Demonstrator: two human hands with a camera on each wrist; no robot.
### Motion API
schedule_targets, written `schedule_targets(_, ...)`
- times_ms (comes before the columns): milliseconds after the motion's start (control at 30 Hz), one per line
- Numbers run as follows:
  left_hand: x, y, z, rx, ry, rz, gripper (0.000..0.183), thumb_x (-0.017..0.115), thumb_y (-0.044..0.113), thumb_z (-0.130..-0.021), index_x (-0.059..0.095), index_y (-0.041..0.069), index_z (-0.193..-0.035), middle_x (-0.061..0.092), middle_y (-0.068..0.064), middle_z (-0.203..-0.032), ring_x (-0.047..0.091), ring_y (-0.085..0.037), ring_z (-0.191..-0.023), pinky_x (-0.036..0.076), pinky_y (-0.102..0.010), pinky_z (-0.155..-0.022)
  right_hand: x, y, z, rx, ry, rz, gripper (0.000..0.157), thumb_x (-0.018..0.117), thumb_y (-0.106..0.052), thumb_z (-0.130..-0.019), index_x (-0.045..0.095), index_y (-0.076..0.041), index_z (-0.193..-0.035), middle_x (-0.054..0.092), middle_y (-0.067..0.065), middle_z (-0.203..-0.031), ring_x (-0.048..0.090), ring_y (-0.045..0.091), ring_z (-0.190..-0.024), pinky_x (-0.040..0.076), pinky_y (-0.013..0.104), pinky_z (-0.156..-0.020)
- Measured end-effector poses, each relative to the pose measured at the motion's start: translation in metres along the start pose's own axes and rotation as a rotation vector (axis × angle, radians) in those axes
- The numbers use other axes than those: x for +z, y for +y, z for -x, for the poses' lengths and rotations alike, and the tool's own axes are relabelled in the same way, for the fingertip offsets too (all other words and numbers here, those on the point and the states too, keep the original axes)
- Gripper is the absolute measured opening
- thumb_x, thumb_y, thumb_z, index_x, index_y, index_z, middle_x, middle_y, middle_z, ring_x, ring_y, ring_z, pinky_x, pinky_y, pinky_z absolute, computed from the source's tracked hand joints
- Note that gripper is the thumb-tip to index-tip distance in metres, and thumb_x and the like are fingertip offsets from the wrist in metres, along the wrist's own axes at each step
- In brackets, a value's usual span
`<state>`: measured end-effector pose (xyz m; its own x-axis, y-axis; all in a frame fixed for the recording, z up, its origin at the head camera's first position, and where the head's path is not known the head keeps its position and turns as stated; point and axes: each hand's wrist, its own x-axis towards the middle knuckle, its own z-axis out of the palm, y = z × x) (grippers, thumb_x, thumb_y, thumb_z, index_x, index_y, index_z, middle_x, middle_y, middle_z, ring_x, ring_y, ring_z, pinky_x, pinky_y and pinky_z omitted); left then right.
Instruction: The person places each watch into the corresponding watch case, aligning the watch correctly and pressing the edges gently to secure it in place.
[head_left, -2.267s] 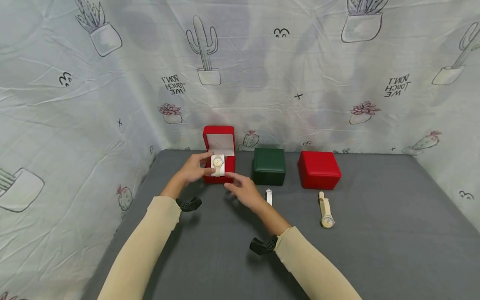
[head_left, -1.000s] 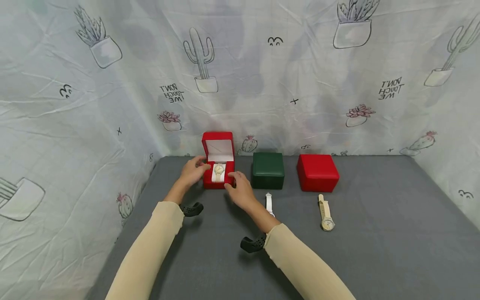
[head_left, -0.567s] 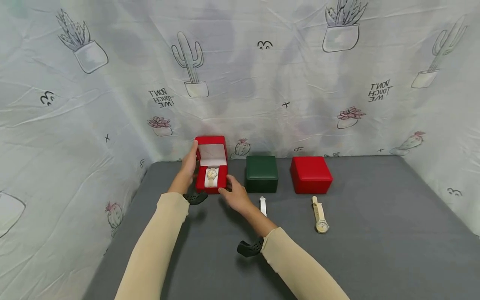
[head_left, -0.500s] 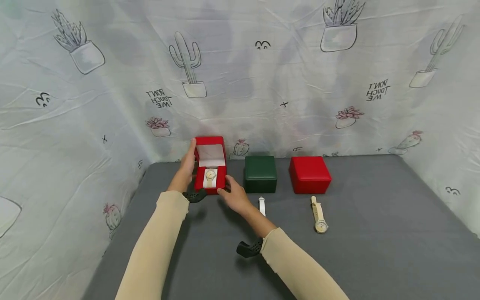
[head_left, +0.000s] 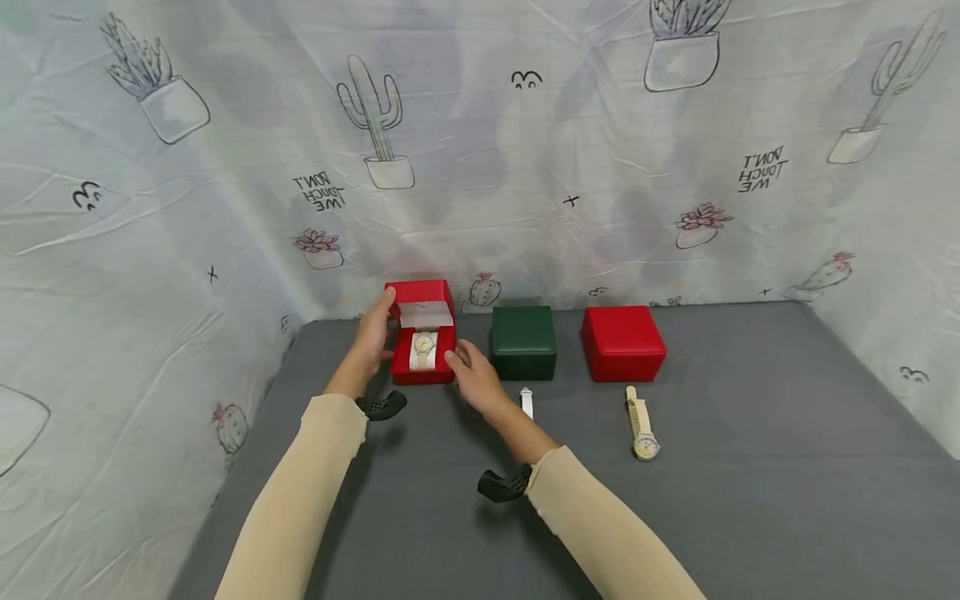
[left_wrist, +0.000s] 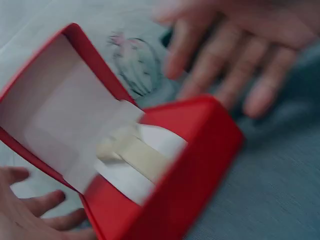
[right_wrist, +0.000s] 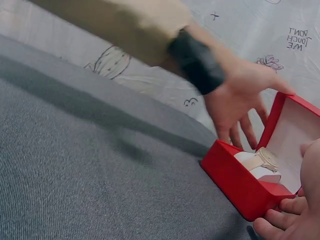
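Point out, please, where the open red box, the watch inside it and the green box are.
Open red box (right_wrist: pixel 235 181): right wrist view, on its outer wall.
Watch inside it (head_left: pixel 423 343): head view, on its dial.
Green box (head_left: pixel 523 333): head view, on the top of its lid.

White strap (head_left: pixel 527 402) partly hidden; right hand (left_wrist: pixel 250 27) blurred in left wrist view
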<state>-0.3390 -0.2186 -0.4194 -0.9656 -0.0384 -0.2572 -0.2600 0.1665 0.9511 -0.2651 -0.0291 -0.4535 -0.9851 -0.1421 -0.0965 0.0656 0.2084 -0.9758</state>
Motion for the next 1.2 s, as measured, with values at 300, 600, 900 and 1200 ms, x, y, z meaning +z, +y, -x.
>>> schedule_targets(300,0.002,-0.017,0.033,0.138,-0.01,0.047,0.069,0.037,0.046,-0.101,0.002,0.026,-0.157,0.011,-0.011,-0.162,0.017,-0.036,-0.148,0.021,-0.064,-0.114,-0.001,0.002,0.0,0.026,-0.009,-0.022,0.061,0.038,-0.043,-0.102,0.03,-0.007,-0.151,0.04,0.014,-0.152,0.052,0.03,-0.13,0.046,0.045,-0.104)
schedule_targets(600,0.015,-0.026,0.062,0.173,0.117,0.098,0.069,0.038,0.013,-0.094,0.008,0.016,-0.156,0.014,-0.011,-0.162,0.018,-0.028,-0.148,0.023,-0.048,-0.119,-0.003,0.0,0.001,0.061,-0.026,-0.07,0.06,0.037,-0.043,-0.103,0.029,-0.008,-0.151,0.038,0.014,-0.153,0.051,0.032,-0.13,0.044,0.044,-0.106)
schedule_targets(900,0.023,-0.051,0.052,0.142,0.149,0.036,0.061,0.042,0.015,-0.092,0.028,0.014,-0.151,0.033,-0.007,-0.154,0.032,-0.025,-0.139,0.027,-0.046,-0.116,-0.003,0.003,0.005,0.04,-0.039,-0.03,0.051,0.04,-0.035,-0.103,0.039,-0.008,-0.147,0.046,0.013,-0.147,0.054,0.029,-0.126,0.046,0.043,-0.105)
schedule_targets(1200,0.024,-0.052,0.057,0.139,0.161,-0.015,0.059,0.039,0.017,-0.093,0.03,0.015,-0.151,0.036,-0.008,-0.152,0.036,-0.028,-0.134,0.03,-0.047,-0.111,-0.003,0.001,0.012,0.009,-0.068,0.028,0.051,0.044,-0.033,-0.102,0.041,-0.008,-0.146,0.048,0.013,-0.146,0.048,0.028,-0.132,0.041,0.047,-0.109)
